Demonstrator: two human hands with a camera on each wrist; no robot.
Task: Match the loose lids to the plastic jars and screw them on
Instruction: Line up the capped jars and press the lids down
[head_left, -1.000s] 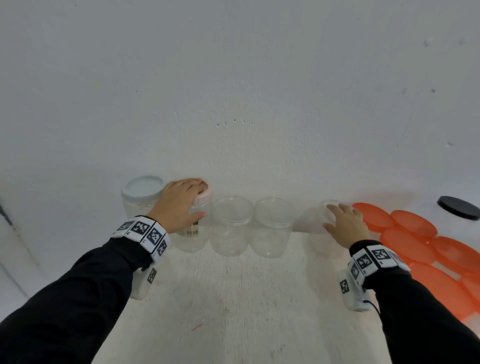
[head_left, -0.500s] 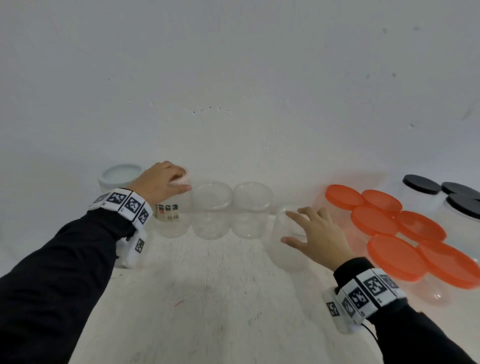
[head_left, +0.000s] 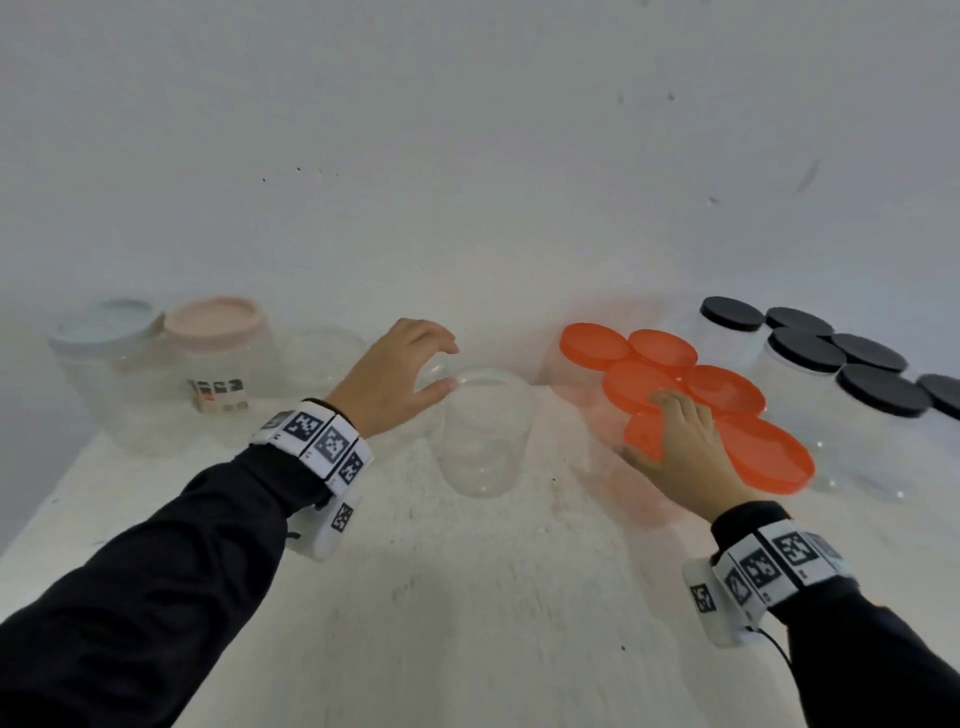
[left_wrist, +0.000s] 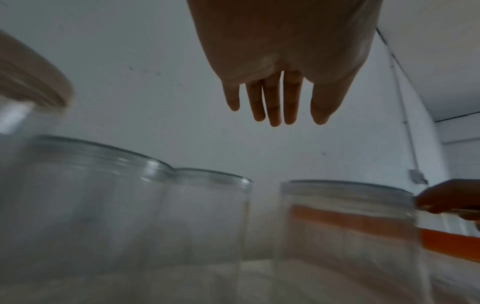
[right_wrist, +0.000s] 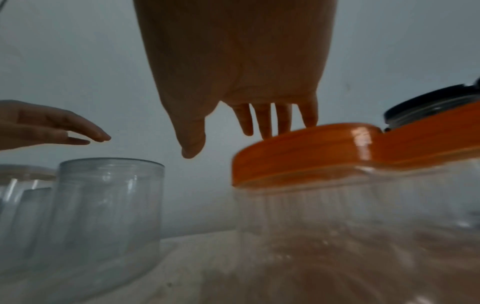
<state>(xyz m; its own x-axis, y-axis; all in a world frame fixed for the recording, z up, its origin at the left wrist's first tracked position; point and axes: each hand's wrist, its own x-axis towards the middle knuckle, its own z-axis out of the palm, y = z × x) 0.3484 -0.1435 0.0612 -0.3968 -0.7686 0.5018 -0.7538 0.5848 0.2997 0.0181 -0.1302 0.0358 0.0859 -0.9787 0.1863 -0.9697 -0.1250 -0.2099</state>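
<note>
A clear open jar (head_left: 485, 441) without a lid stands at the table's middle, also seen in the left wrist view (left_wrist: 345, 226) and the right wrist view (right_wrist: 109, 205). My left hand (head_left: 447, 366) hovers just left of and above its rim with spread fingers (left_wrist: 275, 111), holding nothing. My right hand (head_left: 652, 428) lies on the nearest orange lid (head_left: 640, 441). Its straight fingers (right_wrist: 270, 127) touch the top of that lid (right_wrist: 306, 152), which sits on a clear jar (right_wrist: 337, 216). The thumb hangs free past the lid's edge.
Several more orange-lidded jars (head_left: 722, 387) crowd behind and right of my right hand. Black-lidded jars (head_left: 883, 389) stand at the far right. At the left are a pale-blue-lidded jar (head_left: 104, 325), a pink-lidded jar (head_left: 213, 319) and more open clear jars (head_left: 322, 358) along the wall.
My left hand has let go of the pink-lidded jar and moved right over the clear jars. My right hand released the clear jar and went right onto an orange lid.
</note>
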